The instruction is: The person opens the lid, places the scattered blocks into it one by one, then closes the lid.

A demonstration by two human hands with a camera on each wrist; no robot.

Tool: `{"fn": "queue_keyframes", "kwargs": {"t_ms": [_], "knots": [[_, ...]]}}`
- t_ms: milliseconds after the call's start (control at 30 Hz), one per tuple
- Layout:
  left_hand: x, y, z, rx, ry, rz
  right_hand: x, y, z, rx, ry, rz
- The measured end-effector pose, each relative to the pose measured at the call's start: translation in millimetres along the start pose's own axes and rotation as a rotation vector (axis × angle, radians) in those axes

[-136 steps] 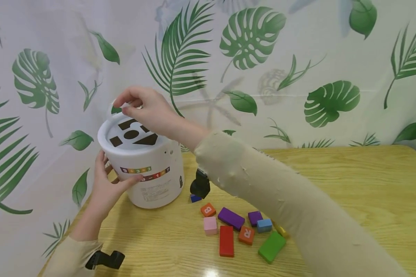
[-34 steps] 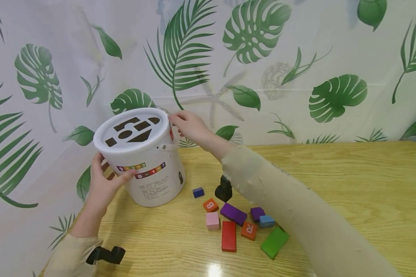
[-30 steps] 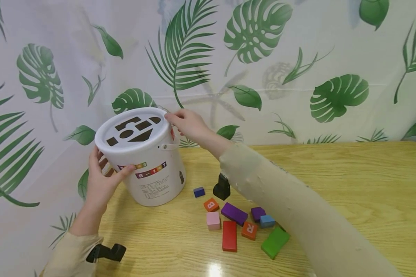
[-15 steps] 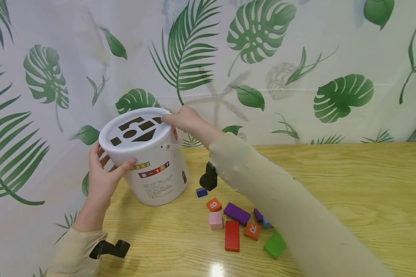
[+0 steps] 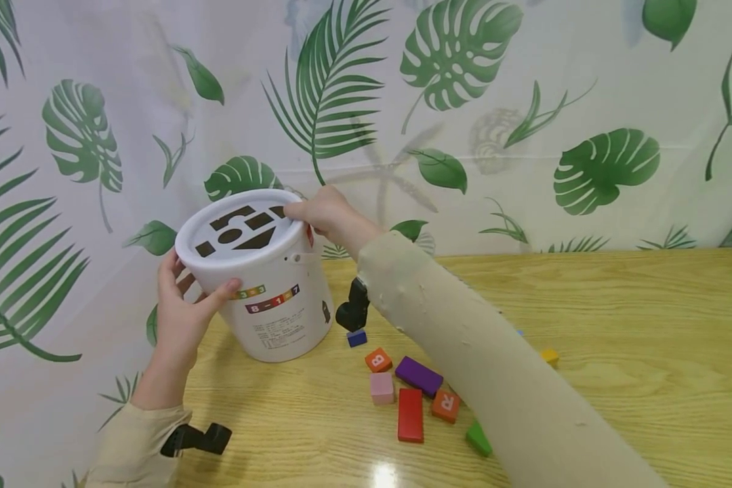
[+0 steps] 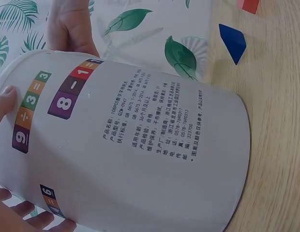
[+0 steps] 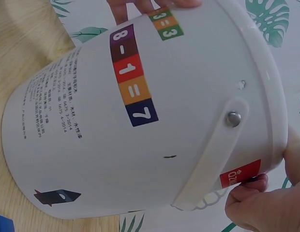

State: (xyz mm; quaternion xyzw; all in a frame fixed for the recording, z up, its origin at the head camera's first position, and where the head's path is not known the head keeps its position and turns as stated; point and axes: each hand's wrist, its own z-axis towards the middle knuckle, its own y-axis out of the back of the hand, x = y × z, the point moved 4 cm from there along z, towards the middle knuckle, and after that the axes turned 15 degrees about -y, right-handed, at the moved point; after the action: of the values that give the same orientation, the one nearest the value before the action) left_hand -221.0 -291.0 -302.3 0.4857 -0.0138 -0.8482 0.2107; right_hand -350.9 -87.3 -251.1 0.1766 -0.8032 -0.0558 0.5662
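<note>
Head view: on the table's [image 5: 585,291] left, the white bucket [image 5: 274,274] stands long axis upright, lid [image 5: 241,226] up — left hand [image 5: 181,310] grasping its left side, right hand [image 5: 331,213] its right rim [image 5: 297,237]. Left wrist view: base [image 6: 239,169] down; right wrist view: fingers [image 7: 251,188] under rim.

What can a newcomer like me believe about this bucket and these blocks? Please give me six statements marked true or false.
1. The white bucket stands on the wooden table. True.
2. Its lid has several openings. True.
3. Every opening is round. False: some have straight edges.
4. The dark blue block is the visible block nearest the bucket. True.
5. That block is stacked on another. False: it rests directly on the table.
6. The bucket's side is plain. False: it carries printed equations and small writing.
</note>
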Motion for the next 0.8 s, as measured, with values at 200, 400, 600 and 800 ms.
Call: {"fn": "queue_keyframes", "kwargs": {"t_ms": [200, 400, 600, 800], "knots": [[-0.9, 0.4, 0.3, -0.013, -0.007, -0.010, -0.4, -0.3, -1.2, -0.027, 0.009, 0.051], [-0.7, 0.5, 0.6, -0.011, -0.005, -0.005, 8.4, 2.6, -8.1, -0.098, 0.074, 0.031], [-1.0, 1.9, 0.8, -0.024, -0.032, -0.038, 17.0, 3.8, -17.1, -0.151, 0.209, -0.059], [0.3, 0.2, -1.5, 0.002, -0.013, -0.015, 16.5, 10.0, -21.6, -0.259, 0.315, -0.148]]}}
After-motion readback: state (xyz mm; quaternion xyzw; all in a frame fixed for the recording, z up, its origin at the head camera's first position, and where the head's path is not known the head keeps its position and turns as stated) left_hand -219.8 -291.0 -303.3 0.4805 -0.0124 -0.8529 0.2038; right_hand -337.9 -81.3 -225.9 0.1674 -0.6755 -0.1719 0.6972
